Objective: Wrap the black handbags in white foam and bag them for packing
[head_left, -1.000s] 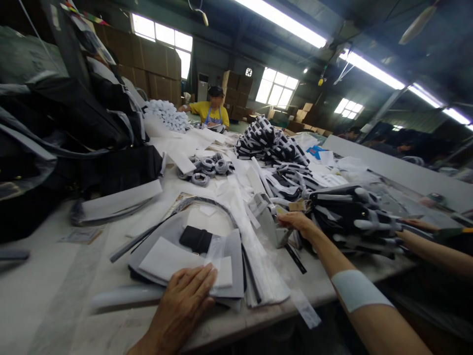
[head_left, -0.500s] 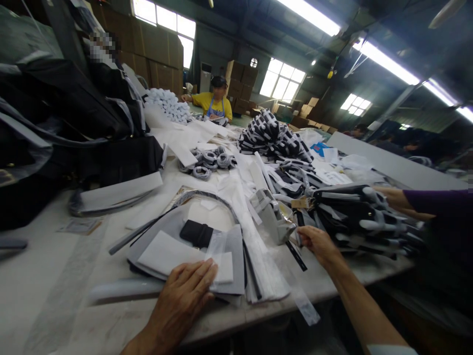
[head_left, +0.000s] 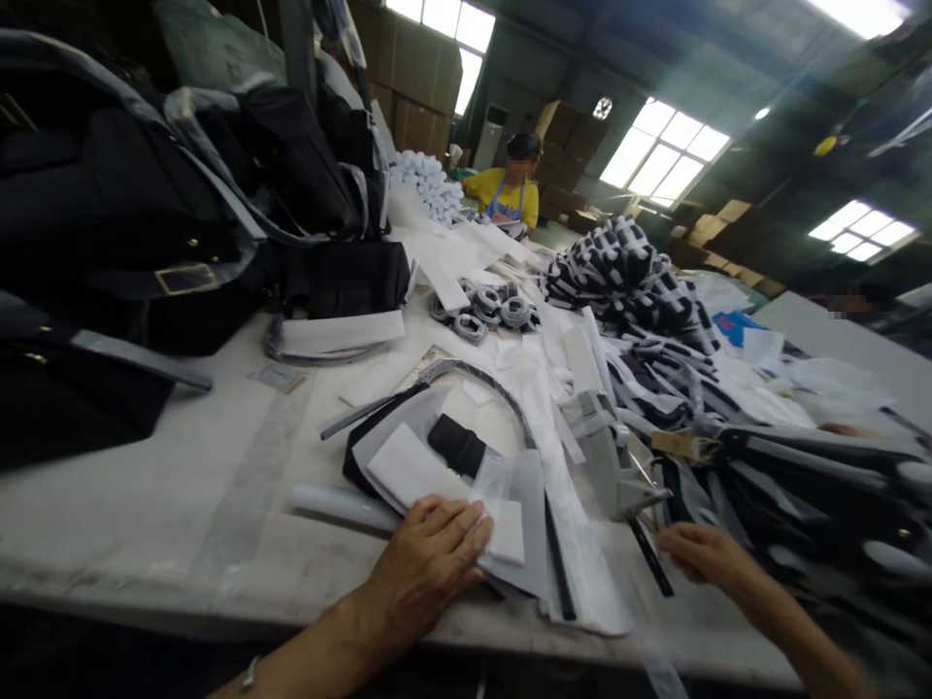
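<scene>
Left hand (head_left: 429, 553) lies flat, fingers spread, on the stack of cut pieces (head_left: 408, 466) near the table (head_left: 182, 505) edge. Right hand (head_left: 703, 551) is curled beside a black strap (head_left: 650, 558), possibly pinching it; the grip is unclear. A grey folded piece (head_left: 608, 466) crowds in just beyond. The right hand has drawn back from that piece since a second ago.

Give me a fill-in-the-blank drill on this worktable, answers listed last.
The left hand rests on a stack of sheets, palm ____.
The right hand is next to a thin ____ strip.
The person at the far end of the table wears a ____ shirt.
Missing words: down; black; yellow.
</scene>
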A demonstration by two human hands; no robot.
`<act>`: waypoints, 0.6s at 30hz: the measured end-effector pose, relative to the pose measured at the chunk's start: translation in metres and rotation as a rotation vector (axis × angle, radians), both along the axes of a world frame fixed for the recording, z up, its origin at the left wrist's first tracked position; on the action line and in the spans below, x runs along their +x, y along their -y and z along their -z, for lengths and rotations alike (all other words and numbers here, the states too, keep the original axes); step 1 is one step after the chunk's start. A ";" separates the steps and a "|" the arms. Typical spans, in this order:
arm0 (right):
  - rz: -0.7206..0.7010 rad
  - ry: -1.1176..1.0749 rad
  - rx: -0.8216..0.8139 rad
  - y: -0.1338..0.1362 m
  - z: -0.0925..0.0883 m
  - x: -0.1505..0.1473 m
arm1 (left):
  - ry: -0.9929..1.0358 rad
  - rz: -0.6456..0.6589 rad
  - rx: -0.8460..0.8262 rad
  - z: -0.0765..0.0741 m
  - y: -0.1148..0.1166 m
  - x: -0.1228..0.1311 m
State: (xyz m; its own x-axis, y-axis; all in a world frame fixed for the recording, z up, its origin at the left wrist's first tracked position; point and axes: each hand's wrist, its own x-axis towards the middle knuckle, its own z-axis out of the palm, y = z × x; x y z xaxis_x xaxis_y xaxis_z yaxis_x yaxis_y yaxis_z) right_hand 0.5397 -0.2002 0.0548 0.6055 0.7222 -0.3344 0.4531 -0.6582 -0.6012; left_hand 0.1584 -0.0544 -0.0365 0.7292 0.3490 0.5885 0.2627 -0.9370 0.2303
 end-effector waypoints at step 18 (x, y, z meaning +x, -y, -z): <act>-1.319 0.446 -0.532 -0.231 -0.017 -0.177 | -0.019 -0.034 -0.035 0.002 0.008 -0.003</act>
